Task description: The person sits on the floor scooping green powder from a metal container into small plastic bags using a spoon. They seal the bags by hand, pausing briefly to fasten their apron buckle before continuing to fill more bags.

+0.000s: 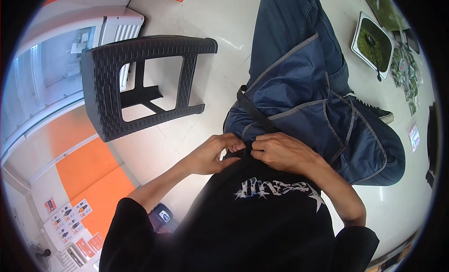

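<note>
My left hand [219, 154] is at the waist, its thumb and fingers curled toward each other around dark cloth at the hem of the black shirt [266, 225]. Close beside it on the right, my right hand [280, 151] has its fingers bent and pressed together at the same dark material. What lies between the fingertips is too small and dark to make out. A blue apron [290, 94] with grey edging lies over the lap and the jeans [283, 33]. Its black strap [255, 112] runs down toward my right hand.
A black plastic stool [152, 42] lies on its side at the left. At the upper right, a metal tray [358, 40] holds green material and a dark spoon, near plastic bags [406, 77]. Orange panels [89, 171] stand at lower left.
</note>
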`<state>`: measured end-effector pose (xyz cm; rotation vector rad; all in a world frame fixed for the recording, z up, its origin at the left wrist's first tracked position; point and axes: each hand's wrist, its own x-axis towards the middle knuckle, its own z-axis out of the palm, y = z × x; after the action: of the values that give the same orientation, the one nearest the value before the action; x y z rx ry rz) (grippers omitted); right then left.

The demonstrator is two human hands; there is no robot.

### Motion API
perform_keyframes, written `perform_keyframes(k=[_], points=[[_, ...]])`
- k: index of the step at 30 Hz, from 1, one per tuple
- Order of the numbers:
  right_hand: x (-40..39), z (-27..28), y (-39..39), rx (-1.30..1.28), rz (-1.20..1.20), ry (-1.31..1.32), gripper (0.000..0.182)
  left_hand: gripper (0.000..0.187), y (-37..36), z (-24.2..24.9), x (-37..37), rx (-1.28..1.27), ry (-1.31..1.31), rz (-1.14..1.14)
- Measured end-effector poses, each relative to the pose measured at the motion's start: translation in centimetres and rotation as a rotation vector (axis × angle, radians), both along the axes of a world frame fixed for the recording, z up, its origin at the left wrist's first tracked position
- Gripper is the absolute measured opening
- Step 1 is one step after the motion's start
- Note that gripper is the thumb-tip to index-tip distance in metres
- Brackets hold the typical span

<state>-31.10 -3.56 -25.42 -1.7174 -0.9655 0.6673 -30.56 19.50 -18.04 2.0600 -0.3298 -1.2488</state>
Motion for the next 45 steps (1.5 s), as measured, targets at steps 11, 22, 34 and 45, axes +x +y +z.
perform_keyframes(k=[11, 22, 34, 45], points=[[-0.6, -0.7, 0.0, 0.087, -0.053, -0.232, 0.014, 0.033, -1.5, 1.0, 1.2, 0.072, -0.047, -0.12], [-0.6, 0.4, -0.7, 0.035, -0.062, -0.217, 0.016, 0.017, -2.6, 1.2, 2.6, 0.223, 0.233, 0.024], [-1.1, 0.7, -2.1, 0.08, -0.161, -0.105, 0.022, 0.014, -1.6, 0.3, 2.1, 0.292, 0.508, 0.221], [-1.3, 0.6, -2.2, 0.105, -0.203, 0.005, 0.016, 0.015, -1.1, 0.4, 1.3, 0.224, 0.554, 0.392]])
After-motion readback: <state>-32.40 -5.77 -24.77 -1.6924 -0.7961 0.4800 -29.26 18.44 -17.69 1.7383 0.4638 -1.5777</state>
